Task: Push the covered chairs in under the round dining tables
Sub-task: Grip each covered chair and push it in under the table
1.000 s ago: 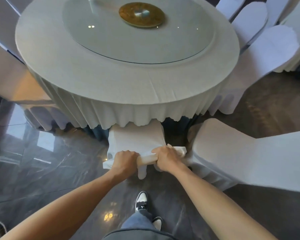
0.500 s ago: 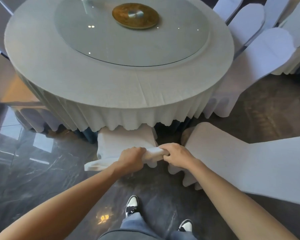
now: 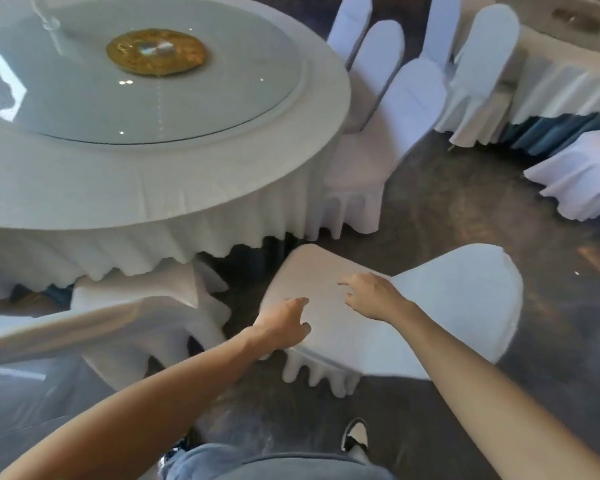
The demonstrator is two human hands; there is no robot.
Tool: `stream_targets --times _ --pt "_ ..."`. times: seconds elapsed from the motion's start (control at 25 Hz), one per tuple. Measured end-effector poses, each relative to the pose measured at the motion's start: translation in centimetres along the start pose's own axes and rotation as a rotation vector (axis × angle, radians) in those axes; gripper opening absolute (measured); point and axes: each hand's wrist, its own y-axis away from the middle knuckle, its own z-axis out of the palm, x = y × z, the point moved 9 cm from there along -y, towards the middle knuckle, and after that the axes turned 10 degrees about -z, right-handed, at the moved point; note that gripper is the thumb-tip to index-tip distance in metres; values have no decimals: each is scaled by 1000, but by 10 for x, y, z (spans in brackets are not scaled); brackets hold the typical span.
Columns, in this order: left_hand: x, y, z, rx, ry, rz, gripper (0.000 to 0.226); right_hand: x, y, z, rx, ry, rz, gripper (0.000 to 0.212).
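Note:
A round dining table [image 3: 160, 188] in a white pleated cloth fills the upper left, with a glass turntable and a gold disc [image 3: 156, 51] on it. One white-covered chair [image 3: 136, 306] stands at lower left with its seat under the table skirt. A second covered chair [image 3: 458, 306] stands to its right, out from the table, seat facing the skirt. My left hand [image 3: 284, 323] and my right hand [image 3: 371, 294] hover over this chair's seat with fingers loosely spread, holding nothing.
More covered chairs [image 3: 388, 109] line the table's right side. A second round table [image 3: 575, 64] with its own chairs stands at upper right, and another covered chair [image 3: 582, 174] at the right edge. Dark polished floor [image 3: 447, 209] lies between. My shoes show at the bottom.
Both hands let go of the back of the left chair, which now sits under the table. They moved right, over the seat of the neighbouring chair, and the view swung right.

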Motion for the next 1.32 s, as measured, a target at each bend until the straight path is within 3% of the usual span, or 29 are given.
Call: stream_targets --times 0.16,0.28,0.4,0.52,0.68,0.92,1.08,1.32 --pt "165 5 68 -68 -28 80 59 130 88 -37 85 77 2 45" --pt "263 6 108 -93 -14 155 70 217 135 -54 103 212 54 56" --pt "332 3 150 -117 -48 192 88 277 172 -53 77 296 85 66" --pt "372 -7 187 -147 -49 189 91 303 189 -45 86 313 77 78" --pt "378 -25 215 -99 -61 97 91 306 178 -28 90 459 8 49" --pt "347 -44 204 -78 -97 70 60 290 155 -32 74 614 -166 18" --pt "328 -43 198 -74 -136 123 66 260 134 -24 17 584 -227 19" --pt "208 -52 138 -16 -40 -16 38 165 77 -28 39 470 -304 18"
